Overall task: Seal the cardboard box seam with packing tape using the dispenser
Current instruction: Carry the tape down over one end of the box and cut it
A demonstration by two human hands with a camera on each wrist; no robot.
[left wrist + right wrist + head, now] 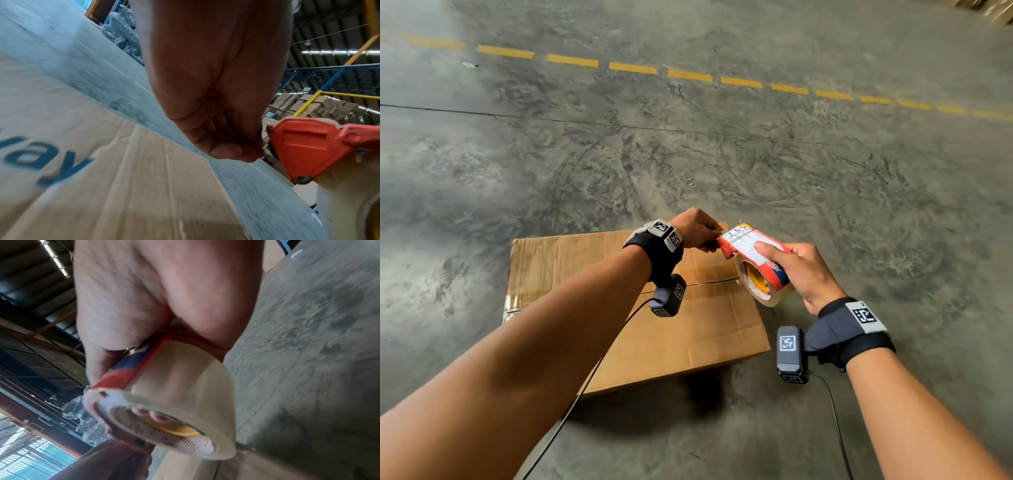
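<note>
Both hands hover over the box's far right corner: the right hand (pixel 803 274) wraps its fingers round the red dispenser (pixel 753 251) with its glossy clear tape roll (pixel 758 284), while the left hand (pixel 697 228) pinches narrowly at the dispenser's front edge, presumably the tape end, which is not visible. Below them on the concrete floor (pixel 688 154), the corrugated cardboard box (pixel 688 329) shows its unsealed seam (pixel 709 282) running leftward, away from the dispenser.

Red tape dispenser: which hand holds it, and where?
The right hand grips the red tape dispenser around its body over the clear tape roll. The left hand pinches at its front end; whether it has tape cannot be told.
</note>
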